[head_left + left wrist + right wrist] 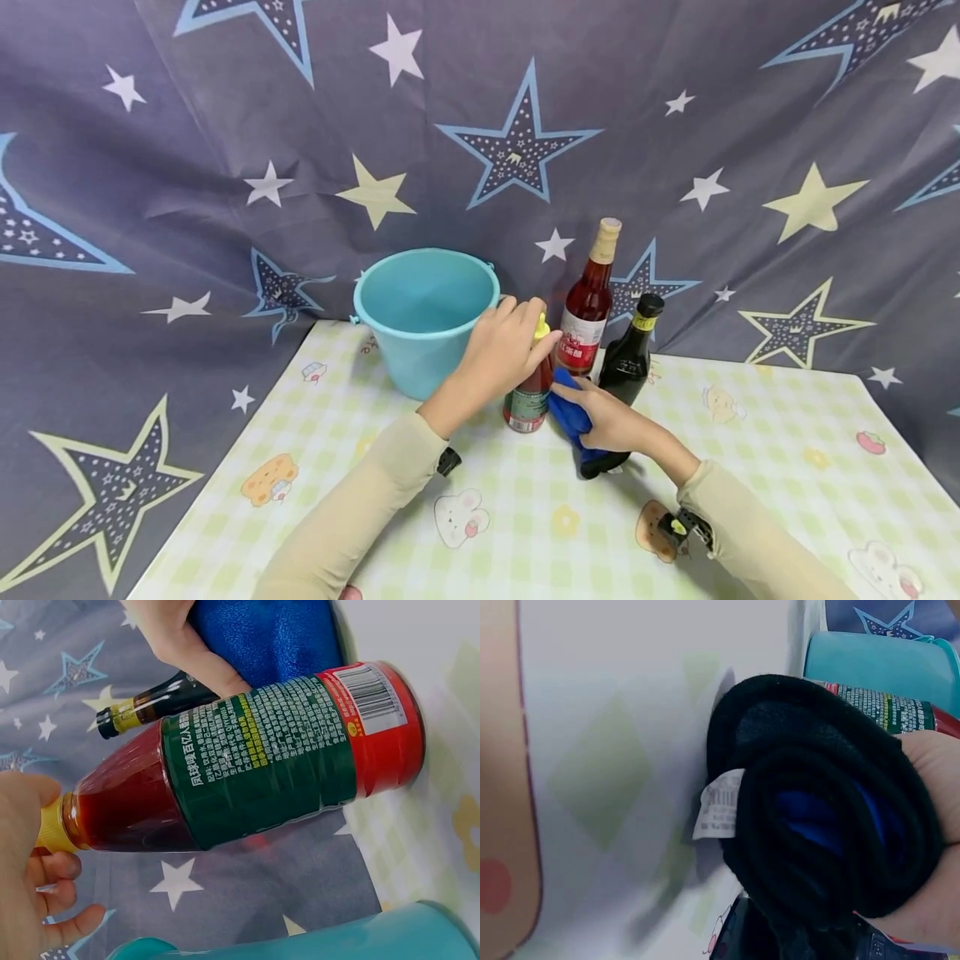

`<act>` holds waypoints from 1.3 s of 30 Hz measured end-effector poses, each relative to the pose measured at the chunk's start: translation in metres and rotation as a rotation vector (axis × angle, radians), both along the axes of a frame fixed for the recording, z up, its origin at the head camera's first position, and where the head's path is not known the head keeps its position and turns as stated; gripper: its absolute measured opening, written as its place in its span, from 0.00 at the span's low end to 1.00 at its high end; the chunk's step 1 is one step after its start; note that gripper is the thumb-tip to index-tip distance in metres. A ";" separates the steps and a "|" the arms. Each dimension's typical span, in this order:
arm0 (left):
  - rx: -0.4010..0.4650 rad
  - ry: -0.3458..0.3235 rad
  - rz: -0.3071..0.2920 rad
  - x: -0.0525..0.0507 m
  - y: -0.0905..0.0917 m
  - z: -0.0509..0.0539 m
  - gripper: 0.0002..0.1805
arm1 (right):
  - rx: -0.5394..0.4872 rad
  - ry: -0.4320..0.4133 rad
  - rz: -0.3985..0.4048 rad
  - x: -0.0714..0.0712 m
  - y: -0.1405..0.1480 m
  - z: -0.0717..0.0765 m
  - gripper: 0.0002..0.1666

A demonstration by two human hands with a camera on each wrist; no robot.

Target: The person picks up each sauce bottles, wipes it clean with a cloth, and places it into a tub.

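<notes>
A bottle of red sauce [527, 402] with a yellow cap and a green-and-red label stands on the table. My left hand [501, 348] holds it at the cap [54, 829], thumb on one side and fingers on the other. Beside the bottle's lower part, my right hand [617, 423] grips a folded blue cloth [570, 412]. The left wrist view has the blue cloth [262, 637] right against or just behind the label; contact cannot be told. Black edging and a white tag [721, 806] show on the cloth in the right wrist view.
A light blue bucket [401, 354] stands left of the sauce bottle. Behind the right hand are a tall red bottle [587, 304] with a cream top and a dark bottle [628, 358] with a black cap. A star-patterned curtain [465, 225] hangs along the table's back edge.
</notes>
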State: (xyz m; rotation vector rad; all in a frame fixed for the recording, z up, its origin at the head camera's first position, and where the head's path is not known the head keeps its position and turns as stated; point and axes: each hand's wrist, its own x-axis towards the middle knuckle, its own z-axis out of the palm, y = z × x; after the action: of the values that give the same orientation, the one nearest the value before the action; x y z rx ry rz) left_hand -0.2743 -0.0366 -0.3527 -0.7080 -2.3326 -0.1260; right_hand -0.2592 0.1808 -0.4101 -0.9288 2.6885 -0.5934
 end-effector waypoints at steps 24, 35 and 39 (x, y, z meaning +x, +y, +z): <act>-0.028 -0.134 -0.136 -0.019 -0.008 0.007 0.17 | -0.158 -0.130 -0.019 -0.008 0.019 0.002 0.55; -0.212 0.101 -0.064 -0.018 -0.001 0.011 0.15 | -0.223 -0.133 -0.071 -0.005 0.029 0.018 0.54; -0.183 0.109 -0.099 -0.018 0.001 0.005 0.15 | -0.231 -0.136 -0.083 0.001 0.030 0.023 0.54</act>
State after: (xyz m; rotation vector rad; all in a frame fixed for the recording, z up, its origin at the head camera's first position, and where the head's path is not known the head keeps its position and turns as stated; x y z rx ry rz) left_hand -0.2923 -0.0353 -0.3480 -0.8980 -2.2242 0.0817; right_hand -0.2584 0.2110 -0.3875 -0.7999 2.5854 -0.9651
